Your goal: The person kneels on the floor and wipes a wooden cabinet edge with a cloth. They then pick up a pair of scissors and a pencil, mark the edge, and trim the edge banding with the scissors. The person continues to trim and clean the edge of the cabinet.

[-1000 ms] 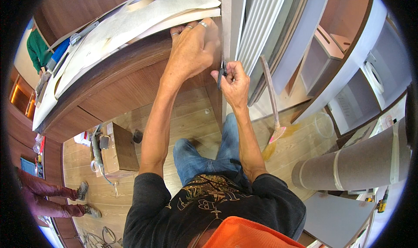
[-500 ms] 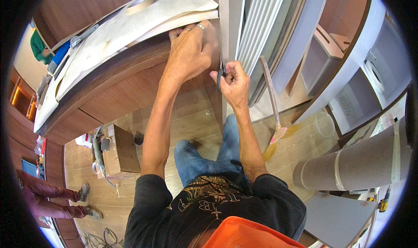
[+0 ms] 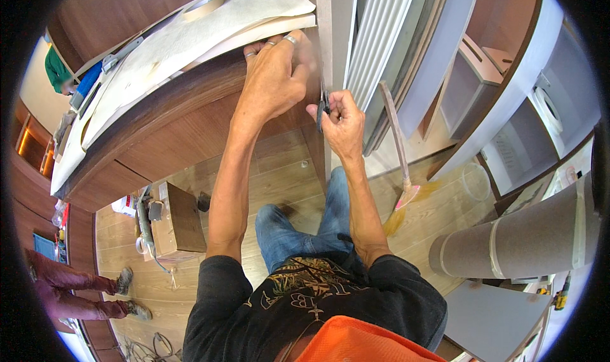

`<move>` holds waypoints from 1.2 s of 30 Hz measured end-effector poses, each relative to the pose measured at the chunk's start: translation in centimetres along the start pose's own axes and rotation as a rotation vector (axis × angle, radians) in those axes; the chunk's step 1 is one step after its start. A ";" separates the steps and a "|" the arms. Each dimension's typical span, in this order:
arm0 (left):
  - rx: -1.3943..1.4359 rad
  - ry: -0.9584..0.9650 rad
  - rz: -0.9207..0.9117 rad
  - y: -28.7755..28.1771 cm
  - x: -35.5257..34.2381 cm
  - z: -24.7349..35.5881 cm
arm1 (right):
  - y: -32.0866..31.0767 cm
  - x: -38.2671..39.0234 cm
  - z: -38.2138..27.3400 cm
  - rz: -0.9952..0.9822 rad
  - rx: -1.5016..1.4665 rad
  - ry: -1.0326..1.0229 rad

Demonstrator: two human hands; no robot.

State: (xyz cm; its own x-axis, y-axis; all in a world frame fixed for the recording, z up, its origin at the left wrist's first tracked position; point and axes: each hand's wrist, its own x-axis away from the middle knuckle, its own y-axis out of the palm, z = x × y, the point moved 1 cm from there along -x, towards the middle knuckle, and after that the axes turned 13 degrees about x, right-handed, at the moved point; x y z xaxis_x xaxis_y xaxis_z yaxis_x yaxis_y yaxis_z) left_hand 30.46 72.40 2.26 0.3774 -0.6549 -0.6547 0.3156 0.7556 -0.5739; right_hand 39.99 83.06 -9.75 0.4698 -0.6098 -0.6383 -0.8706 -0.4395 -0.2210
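My left hand (image 3: pixel 274 76) is closed, with rings on its fingers, against the curved front edge of a dark wooden counter (image 3: pixel 152 124). Anything its fingers pinch is hidden. In my right hand (image 3: pixel 344 124) I hold scissors (image 3: pixel 322 103) by their dark handles, the blades pointing up beside the pale upright panel (image 3: pixel 331 63). The blade tips are hard to make out. White sheet material (image 3: pixel 190 35) covers the counter top just beyond my left fingers.
A roll of tape (image 3: pixel 203 8) lies on the sheet. White ribbed panels (image 3: pixel 381 38) lean at right, near a broom (image 3: pixel 406 197). A large wrapped roll (image 3: pixel 508 244) lies at lower right. A cardboard box (image 3: pixel 178 225) sits on the floor; another person's legs (image 3: pixel 82 289) are at left.
Both hands keep nearly the same pose and place; only a very slight shift shows.
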 end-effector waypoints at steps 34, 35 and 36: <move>-0.003 0.475 0.336 1.0 1.5 -0.8 | 1.1 1.2 4.1 0.157 -0.319 0.083; 0.007 0.466 0.320 1.1 1.5 -1.2 | 1.0 1.2 3.7 0.151 -0.333 0.091; -0.070 0.476 0.340 1.5 1.4 -1.7 | 1.0 1.2 3.5 0.145 -0.348 0.099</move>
State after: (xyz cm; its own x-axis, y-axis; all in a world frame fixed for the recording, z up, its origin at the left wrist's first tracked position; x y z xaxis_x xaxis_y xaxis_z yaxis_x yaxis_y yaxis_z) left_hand 30.03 72.56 -0.36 0.0100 -0.3205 -0.9472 0.1809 0.9322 -0.3135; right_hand 39.20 84.17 -13.30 0.3720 -0.7354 -0.5664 -0.8357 -0.5309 0.1403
